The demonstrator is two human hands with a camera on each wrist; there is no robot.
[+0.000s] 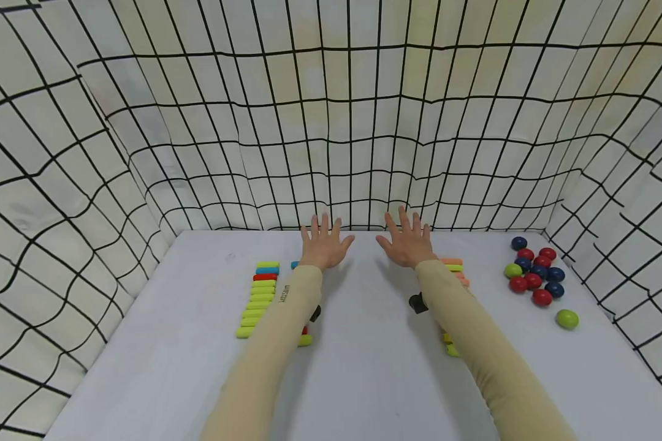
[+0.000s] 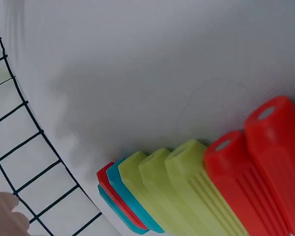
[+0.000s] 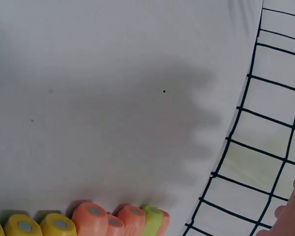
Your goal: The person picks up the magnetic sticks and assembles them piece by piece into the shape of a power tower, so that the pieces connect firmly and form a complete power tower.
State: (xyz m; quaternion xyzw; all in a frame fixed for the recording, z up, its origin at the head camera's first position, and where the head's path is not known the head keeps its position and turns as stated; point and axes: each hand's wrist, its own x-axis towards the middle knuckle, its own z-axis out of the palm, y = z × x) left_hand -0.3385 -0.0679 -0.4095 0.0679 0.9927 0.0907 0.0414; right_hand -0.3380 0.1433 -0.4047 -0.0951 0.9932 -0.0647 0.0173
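Observation:
Both hands reach forward with fingers spread and nothing held. The left hand [image 1: 323, 248] is over the far part of the table, beside a row of coloured sticks partly hidden under its forearm. In the left wrist view that row shows red sticks [image 2: 246, 184], yellow-green sticks [image 2: 187, 172] and blue ones. Level with it, the right hand [image 1: 407, 244] has its palm down, just left of another row. The right wrist view shows yellow sticks [image 3: 23, 227] and orange sticks [image 3: 91, 219] standing side by side there, with grey spots on their ends.
Further left lies a row of mostly yellow-green sticks [image 1: 262, 298], with one red and one blue. At the right is a cluster of red, dark blue and green egg-shaped pieces [image 1: 532, 281], a green one [image 1: 567, 318] nearer. White walls with black grid lines [image 1: 350, 122] enclose the table [image 1: 364, 367].

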